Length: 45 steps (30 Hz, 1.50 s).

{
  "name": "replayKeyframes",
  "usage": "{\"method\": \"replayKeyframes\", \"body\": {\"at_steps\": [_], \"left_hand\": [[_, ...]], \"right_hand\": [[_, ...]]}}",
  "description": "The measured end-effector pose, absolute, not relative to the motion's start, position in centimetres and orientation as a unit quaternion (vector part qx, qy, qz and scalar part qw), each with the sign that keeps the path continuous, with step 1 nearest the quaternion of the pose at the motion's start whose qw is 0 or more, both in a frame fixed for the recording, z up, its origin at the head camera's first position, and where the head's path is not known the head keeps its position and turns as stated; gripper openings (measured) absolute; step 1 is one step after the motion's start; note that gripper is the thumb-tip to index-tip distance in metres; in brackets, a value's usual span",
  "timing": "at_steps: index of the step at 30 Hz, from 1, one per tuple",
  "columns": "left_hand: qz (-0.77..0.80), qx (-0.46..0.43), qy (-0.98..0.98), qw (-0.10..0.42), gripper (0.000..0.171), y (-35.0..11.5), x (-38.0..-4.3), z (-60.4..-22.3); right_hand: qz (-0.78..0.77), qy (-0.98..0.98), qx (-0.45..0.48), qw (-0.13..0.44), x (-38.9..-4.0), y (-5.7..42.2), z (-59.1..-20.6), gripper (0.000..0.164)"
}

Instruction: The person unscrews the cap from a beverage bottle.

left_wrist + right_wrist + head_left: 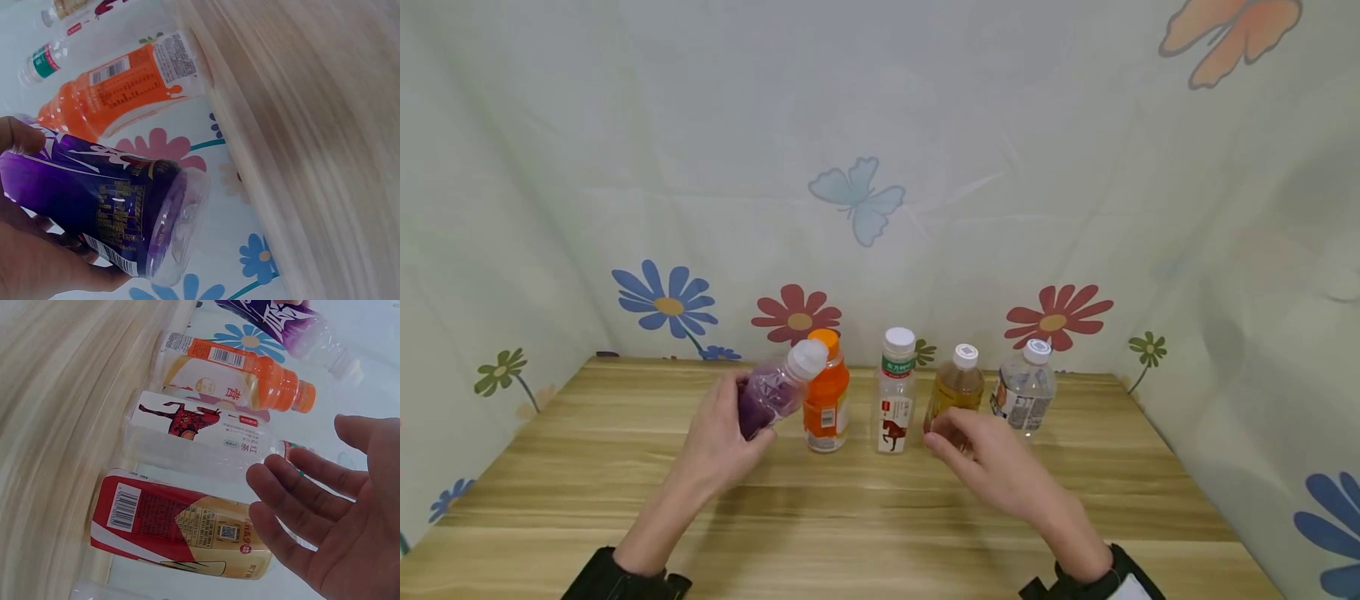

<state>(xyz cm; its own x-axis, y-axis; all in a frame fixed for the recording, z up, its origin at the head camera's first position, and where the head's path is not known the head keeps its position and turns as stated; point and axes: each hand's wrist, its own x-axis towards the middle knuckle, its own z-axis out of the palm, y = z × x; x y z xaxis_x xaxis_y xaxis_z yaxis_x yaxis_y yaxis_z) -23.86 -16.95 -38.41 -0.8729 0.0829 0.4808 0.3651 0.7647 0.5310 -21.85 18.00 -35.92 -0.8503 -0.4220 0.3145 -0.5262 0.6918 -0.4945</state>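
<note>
My left hand (722,437) grips a purple-labelled bottle (94,194) with a white cap, tilted to the right and lifted off the table. Its cap end is close to an orange bottle (826,400), which stands upright. In the right wrist view my right hand (331,512) has its fingers loosely bent, with nothing held between them. Seen from the head, that hand is in front of a bottle of amber drink (957,387), its label red and gold in the right wrist view. A clear bottle with a horse label (895,408) stands between the two hands.
At the right end of the row stands a clear bottle (1026,392) with a white cap. The bottles are on a wood-grain table (850,517). Behind it hangs a pale curtain (737,208) printed with flowers and butterflies.
</note>
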Motion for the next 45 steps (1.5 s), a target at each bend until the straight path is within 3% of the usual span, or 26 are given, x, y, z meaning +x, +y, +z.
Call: {"method": "replayKeyframes", "body": {"at_steps": [4,7,27,45], "left_hand": [[-0.29,-0.131,-0.921,0.224,0.068,-16.3,-23.0,-37.9],[-0.267,-0.131,-0.929,0.222,0.069,-15.8,-22.4,-37.5],[-0.166,-0.171,-0.948,0.21,0.067,-12.6,-19.8,-37.2],[-0.145,-0.176,-0.956,0.186,0.065,-11.1,-19.3,-37.7]], "right_hand": [[0.32,-0.899,0.274,0.118,-21.3,17.7,-35.6,0.011],[0.337,-0.887,0.285,0.132,-20.8,17.5,-35.4,0.01],[0.347,-0.861,0.328,0.176,-19.0,15.9,-35.1,0.053],[0.371,-0.862,0.314,0.146,-19.3,14.9,-35.5,0.059]]}}
